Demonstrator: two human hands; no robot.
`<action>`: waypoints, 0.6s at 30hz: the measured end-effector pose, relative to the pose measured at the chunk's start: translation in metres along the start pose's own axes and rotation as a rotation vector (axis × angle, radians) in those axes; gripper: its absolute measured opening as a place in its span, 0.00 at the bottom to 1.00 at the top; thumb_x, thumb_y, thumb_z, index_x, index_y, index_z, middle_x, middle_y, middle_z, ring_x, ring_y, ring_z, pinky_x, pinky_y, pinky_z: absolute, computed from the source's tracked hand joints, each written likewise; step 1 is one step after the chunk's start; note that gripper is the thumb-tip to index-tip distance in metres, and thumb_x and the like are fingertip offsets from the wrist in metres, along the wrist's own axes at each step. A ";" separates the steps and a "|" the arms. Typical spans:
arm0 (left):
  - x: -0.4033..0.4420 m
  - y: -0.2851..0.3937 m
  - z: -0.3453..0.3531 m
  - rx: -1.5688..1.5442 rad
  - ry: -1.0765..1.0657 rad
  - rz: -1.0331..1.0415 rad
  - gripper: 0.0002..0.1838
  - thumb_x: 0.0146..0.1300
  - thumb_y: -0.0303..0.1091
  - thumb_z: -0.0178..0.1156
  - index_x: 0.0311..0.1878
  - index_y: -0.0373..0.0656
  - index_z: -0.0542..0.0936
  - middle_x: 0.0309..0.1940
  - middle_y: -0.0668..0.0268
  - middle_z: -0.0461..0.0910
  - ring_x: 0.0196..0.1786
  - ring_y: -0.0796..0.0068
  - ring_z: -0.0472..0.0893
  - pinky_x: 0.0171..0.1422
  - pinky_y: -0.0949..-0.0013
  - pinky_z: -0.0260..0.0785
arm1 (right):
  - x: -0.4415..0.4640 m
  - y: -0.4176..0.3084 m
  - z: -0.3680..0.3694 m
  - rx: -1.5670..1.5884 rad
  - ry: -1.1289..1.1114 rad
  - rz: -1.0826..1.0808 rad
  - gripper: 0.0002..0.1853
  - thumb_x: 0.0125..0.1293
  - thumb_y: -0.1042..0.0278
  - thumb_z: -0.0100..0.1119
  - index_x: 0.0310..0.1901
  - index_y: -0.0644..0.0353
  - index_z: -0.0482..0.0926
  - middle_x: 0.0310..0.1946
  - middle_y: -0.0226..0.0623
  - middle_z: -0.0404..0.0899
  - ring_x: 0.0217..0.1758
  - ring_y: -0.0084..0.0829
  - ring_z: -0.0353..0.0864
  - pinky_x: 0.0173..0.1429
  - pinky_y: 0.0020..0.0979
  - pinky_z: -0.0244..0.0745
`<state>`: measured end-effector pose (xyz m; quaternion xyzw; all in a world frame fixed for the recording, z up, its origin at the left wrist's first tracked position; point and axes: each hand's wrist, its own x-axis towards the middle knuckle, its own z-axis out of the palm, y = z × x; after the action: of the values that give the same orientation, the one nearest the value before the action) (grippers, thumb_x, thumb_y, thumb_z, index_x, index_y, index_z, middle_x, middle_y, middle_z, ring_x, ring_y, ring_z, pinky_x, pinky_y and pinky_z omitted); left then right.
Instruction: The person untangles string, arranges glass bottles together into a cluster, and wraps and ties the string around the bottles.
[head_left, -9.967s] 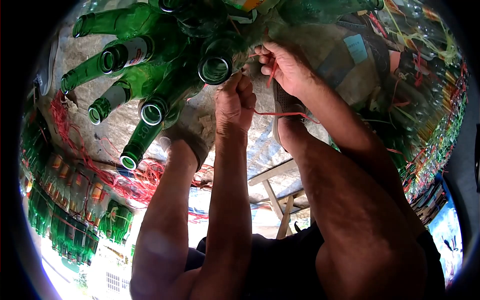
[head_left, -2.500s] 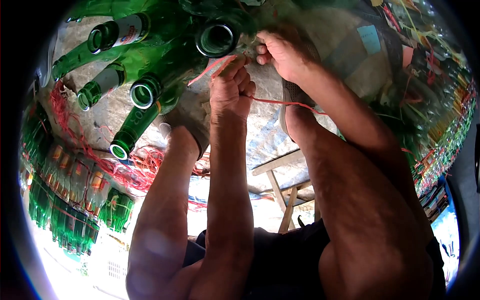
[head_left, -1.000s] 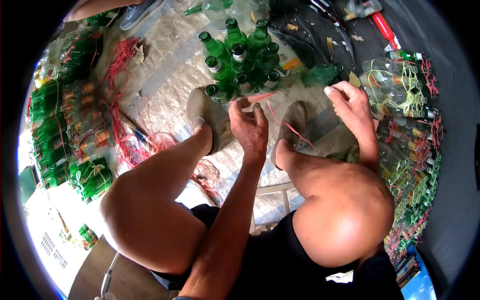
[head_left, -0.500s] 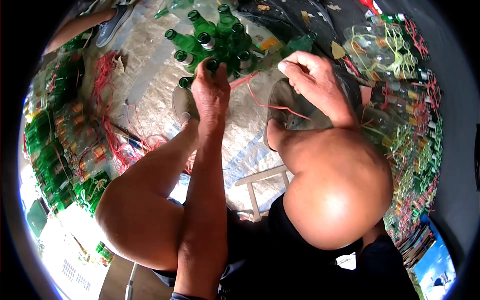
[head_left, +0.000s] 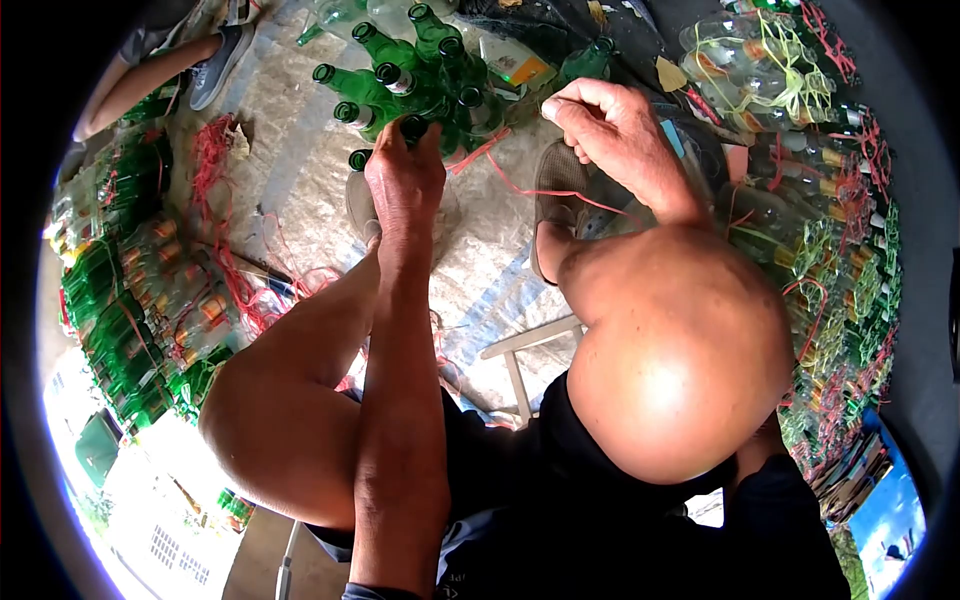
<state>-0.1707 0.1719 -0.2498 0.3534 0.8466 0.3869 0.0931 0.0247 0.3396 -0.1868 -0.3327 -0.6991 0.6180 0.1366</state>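
Note:
My left hand [head_left: 405, 180] is closed round the neck of a green glass bottle [head_left: 413, 127] at the near side of an upright cluster. Several other green bottles [head_left: 425, 85] stand tightly together beyond it, mouths up. A pink-red plastic string [head_left: 520, 188] emerges low from the cluster and runs rightward, passing out of sight near my right wrist. My right hand [head_left: 620, 140] is raised right of the bottles, thumb pressed against curled fingers; what it pinches, if anything, is too small to make out.
Tied bottle stacks line the left [head_left: 110, 290] and right [head_left: 830, 240]. A tangle of red string [head_left: 212, 160] lies on the floor. Between my legs is a wooden frame [head_left: 530, 337]. A green bottle [head_left: 587, 62] lies beyond my right hand; another person's shoe [head_left: 220, 65] is upper left.
The whole view has turned slightly, shifting the bottles and both hands up and left in the picture. My left hand keeps its hold on the bottle neck, and my right hand stays pinched.

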 end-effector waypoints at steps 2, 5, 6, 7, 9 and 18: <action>-0.002 0.003 -0.001 -0.016 -0.006 -0.011 0.12 0.66 0.35 0.70 0.44 0.36 0.83 0.36 0.50 0.86 0.40 0.44 0.86 0.44 0.53 0.78 | -0.001 0.002 -0.001 0.004 -0.004 0.027 0.13 0.75 0.62 0.65 0.41 0.66 0.85 0.25 0.27 0.79 0.30 0.17 0.75 0.36 0.27 0.72; -0.008 0.007 -0.003 0.060 -0.012 -0.010 0.12 0.65 0.35 0.70 0.44 0.37 0.84 0.36 0.50 0.87 0.41 0.44 0.86 0.45 0.53 0.79 | 0.000 0.004 0.001 0.013 -0.012 0.058 0.13 0.75 0.62 0.65 0.41 0.66 0.85 0.25 0.27 0.79 0.30 0.17 0.75 0.36 0.27 0.72; -0.009 0.007 -0.003 0.028 -0.020 -0.047 0.11 0.65 0.35 0.70 0.45 0.38 0.84 0.37 0.50 0.87 0.42 0.44 0.87 0.46 0.53 0.79 | -0.001 0.004 0.001 0.018 -0.017 0.058 0.13 0.75 0.62 0.65 0.41 0.66 0.85 0.26 0.27 0.80 0.31 0.17 0.76 0.37 0.27 0.73; -0.011 0.007 -0.003 0.021 -0.011 -0.038 0.11 0.65 0.35 0.70 0.45 0.38 0.84 0.37 0.50 0.87 0.42 0.45 0.87 0.46 0.53 0.79 | 0.000 0.004 0.002 0.024 -0.023 0.058 0.13 0.75 0.62 0.65 0.41 0.66 0.85 0.26 0.27 0.80 0.31 0.17 0.76 0.37 0.27 0.73; -0.010 0.007 -0.003 0.006 0.009 -0.014 0.11 0.65 0.35 0.70 0.45 0.38 0.84 0.38 0.51 0.87 0.42 0.45 0.87 0.47 0.53 0.79 | 0.002 0.002 0.002 0.024 -0.037 0.075 0.13 0.75 0.62 0.65 0.42 0.66 0.85 0.26 0.28 0.80 0.31 0.17 0.76 0.37 0.27 0.73; -0.015 0.004 -0.008 -0.018 -0.036 -0.013 0.12 0.64 0.34 0.70 0.47 0.38 0.85 0.39 0.50 0.87 0.41 0.47 0.87 0.47 0.55 0.80 | 0.003 0.010 0.008 0.025 -0.063 0.058 0.12 0.75 0.62 0.65 0.42 0.66 0.85 0.27 0.27 0.80 0.32 0.17 0.76 0.37 0.26 0.73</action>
<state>-0.1615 0.1590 -0.2432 0.3542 0.8435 0.3875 0.1139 0.0205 0.3360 -0.1987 -0.3314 -0.6854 0.6406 0.1008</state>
